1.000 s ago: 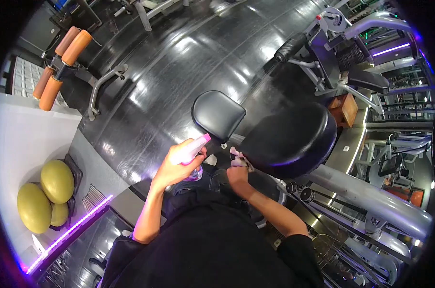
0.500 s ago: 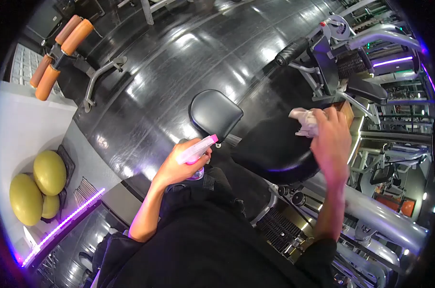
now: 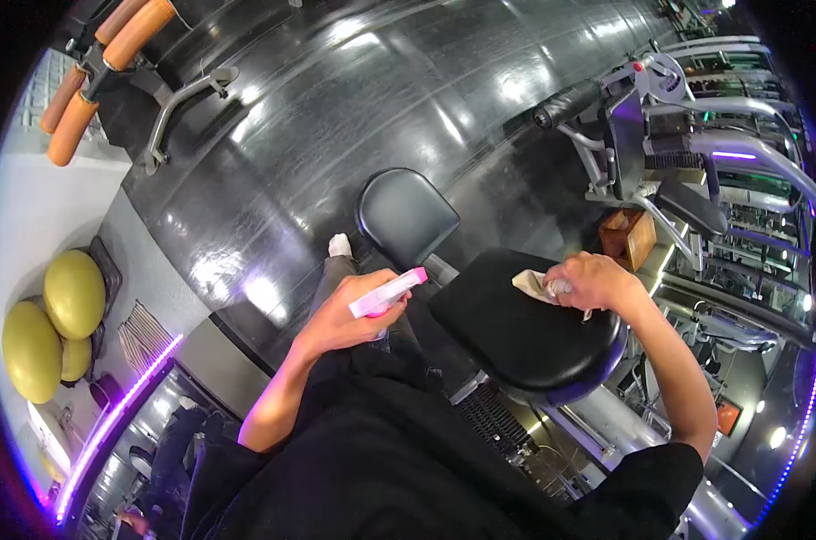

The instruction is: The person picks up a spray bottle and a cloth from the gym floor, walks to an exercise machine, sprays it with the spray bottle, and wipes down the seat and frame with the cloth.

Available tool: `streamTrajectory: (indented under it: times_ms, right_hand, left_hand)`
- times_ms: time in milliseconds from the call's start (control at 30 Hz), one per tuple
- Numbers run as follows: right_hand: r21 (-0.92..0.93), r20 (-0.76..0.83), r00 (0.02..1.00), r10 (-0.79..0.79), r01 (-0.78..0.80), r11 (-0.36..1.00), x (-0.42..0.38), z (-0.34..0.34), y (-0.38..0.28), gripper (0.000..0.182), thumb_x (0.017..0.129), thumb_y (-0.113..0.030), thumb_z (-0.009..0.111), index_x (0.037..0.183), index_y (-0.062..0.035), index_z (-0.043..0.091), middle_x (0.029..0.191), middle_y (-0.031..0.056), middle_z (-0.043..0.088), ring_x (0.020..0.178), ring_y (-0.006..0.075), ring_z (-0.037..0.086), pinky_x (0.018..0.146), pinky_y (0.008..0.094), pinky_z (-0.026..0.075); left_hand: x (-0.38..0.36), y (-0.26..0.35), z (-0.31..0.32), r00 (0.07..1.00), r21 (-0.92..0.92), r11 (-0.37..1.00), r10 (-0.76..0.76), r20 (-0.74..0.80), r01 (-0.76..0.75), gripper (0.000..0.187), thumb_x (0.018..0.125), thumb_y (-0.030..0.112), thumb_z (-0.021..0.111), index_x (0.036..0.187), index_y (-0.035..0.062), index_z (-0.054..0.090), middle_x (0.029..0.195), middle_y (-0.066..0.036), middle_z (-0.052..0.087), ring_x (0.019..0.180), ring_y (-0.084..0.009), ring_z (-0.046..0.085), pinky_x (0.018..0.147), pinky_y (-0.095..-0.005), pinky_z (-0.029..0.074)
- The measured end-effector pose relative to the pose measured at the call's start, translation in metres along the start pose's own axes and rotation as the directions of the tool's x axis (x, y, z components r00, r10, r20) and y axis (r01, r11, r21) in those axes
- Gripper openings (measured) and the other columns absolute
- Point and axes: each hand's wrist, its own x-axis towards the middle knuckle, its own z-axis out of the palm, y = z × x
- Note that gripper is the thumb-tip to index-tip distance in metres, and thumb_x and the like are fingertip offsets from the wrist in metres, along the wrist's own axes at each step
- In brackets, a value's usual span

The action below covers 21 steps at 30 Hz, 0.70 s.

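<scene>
pale cloth [image 3: 532, 285]: bunched and grasped in the closed fingers of the right hand [image 3: 597, 281], held at the far right part of the large black pad [image 3: 507, 337]; whether the pad is pressed cannot be told. spray bottle [image 3: 388, 297]: gripped by the curled fingers of the left hand [image 3: 349, 310], left of the large pad, pink nozzle tip turned right. smaller black pad [image 3: 406, 216] seen beyond; wooden box [image 3: 627, 238] at far right; yellow-green balls [image 3: 73, 294] grouped at left.
</scene>
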Motion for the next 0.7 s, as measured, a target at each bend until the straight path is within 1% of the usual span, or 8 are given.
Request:
streamTrajectory:
  times_ms: [67,133,200,300,400,500,600,700]
  right_hand:
    - [-0.011,-0.021,0.999,-0.042,0.042,0.999,0.035,0.015,0.019,0.029,0.077,-0.03,0.067,0.104,-0.0194,0.069,0.11,0.0114,0.063,0.104,0.0311,0.061,0.084,0.0421,0.051]
    - [-0.228,-0.331,0.941,-0.079,0.001,0.974,0.08,0.045,0.034,0.026,0.078,-0.025,0.064,0.104,-0.0211,0.069,0.097,0.0134,0.065,0.097,0.0304,0.064,0.082,0.0401,0.053]
    - [-0.163,-0.357,0.933,-0.047,-0.013,0.986,0.118,0.061,0.036,0.026,0.079,-0.021,0.061,0.104,-0.0183,0.068,0.096,0.0157,0.065,0.097,0.0298,0.064,0.082,0.0396,0.053]
    - [-0.14,-0.076,0.967,-0.244,0.232,0.963,0.146,0.065,0.013,0.028,0.08,-0.019,0.059,0.108,-0.0164,0.066,0.101,0.0144,0.065,0.1,0.0292,0.063,0.086,0.0403,0.051]
    - [-0.035,0.08,0.822,-0.564,0.568,0.822,0.132,0.072,-0.035,0.033,0.078,-0.016,0.06,0.111,-0.0187,0.066,0.105,0.0123,0.066,0.103,0.0289,0.062,0.088,0.0398,0.05]
    - [0.046,0.093,0.734,-0.673,0.672,0.739,0.149,0.067,-0.022,0.034,0.079,-0.014,0.059,0.112,-0.0203,0.066,0.108,0.0127,0.065,0.104,0.0285,0.062,0.088,0.04,0.05]
    - [-0.062,0.052,0.951,-0.306,0.309,0.949,0.195,0.078,0.026,0.032,0.084,-0.018,0.057,0.114,-0.0235,0.065,0.111,0.0112,0.065,0.103,0.0293,0.063,0.09,0.043,0.049]
    - [-0.283,0.04,0.969,-0.244,0.245,0.927,0.238,0.098,0.01,0.03,0.084,-0.024,0.058,0.113,-0.0237,0.065,0.111,0.0102,0.065,0.102,0.0313,0.063,0.087,0.0426,0.05]
  left_hand:
    - [0.009,-0.001,-0.005,0.999,0.01,0.999,0.033,-0.008,-0.033,0.015,0.083,0.006,0.062,0.097,0.0001,0.06,0.08,-0.009,0.063,0.071,-0.0179,0.062,0.065,-0.0297,0.048]
    - [0.017,0.0,-0.012,0.998,0.019,0.998,0.065,-0.002,-0.065,0.015,0.083,0.006,0.063,0.097,0.0002,0.06,0.08,-0.009,0.064,0.071,-0.0195,0.063,0.065,-0.03,0.048]
    - [0.025,0.003,-0.02,0.999,0.04,0.999,-0.017,0.027,0.016,0.016,0.082,0.005,0.065,0.098,0.0003,0.062,0.082,-0.009,0.065,0.073,-0.0165,0.063,0.066,-0.0289,0.049]
    - [0.032,0.001,-0.027,1.0,0.056,0.998,-0.004,-0.029,0.006,0.017,0.082,0.004,0.065,0.098,0.0005,0.062,0.082,-0.009,0.066,0.073,-0.0172,0.064,0.065,-0.0291,0.049]
    - [0.036,-0.002,-0.033,0.996,-0.005,0.997,-0.075,-0.057,0.075,0.017,0.083,0.005,0.065,0.098,0.0002,0.062,0.083,-0.009,0.066,0.073,-0.0177,0.064,0.066,-0.0293,0.049]
    - [0.04,-0.01,-0.033,0.996,0.026,0.999,-0.04,-0.074,0.042,0.016,0.083,0.006,0.065,0.098,0.0002,0.062,0.084,-0.009,0.066,0.073,-0.0172,0.065,0.066,-0.0289,0.049]
    - [0.043,-0.014,-0.03,0.995,0.004,0.995,-0.099,-0.025,0.099,0.017,0.083,0.006,0.065,0.099,0.0003,0.062,0.083,-0.009,0.066,0.074,-0.018,0.065,0.067,-0.0294,0.049]
    - [0.044,-0.025,-0.022,0.998,0.046,0.997,-0.054,-0.021,0.055,0.018,0.083,0.007,0.065,0.099,0.0008,0.062,0.084,-0.009,0.067,0.075,-0.0192,0.065,0.068,-0.0302,0.05]
